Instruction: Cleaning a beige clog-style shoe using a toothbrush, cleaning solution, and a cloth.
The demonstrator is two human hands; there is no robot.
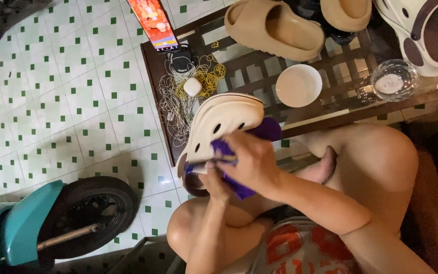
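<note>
Glass-top table [259, 76] w/ bowl [298, 85], green-checked tile floor [77, 96], scooter wheel [89, 215]

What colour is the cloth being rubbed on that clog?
The cloth is purple, seen best in the head view, against the cream clog.

Both forearms bare to above the elbow; no sleeves, watch or rings visible on the hands [239, 170]. Both knees bare, and the legs as far as they show. Shirt [305, 248] at lower edge of view: grey fabric with large red-orange block print, lettering partly cut off by the frame. Dark band of cloth just above the shirt, at the lap; garment type unclear. Feet out of view.
</note>
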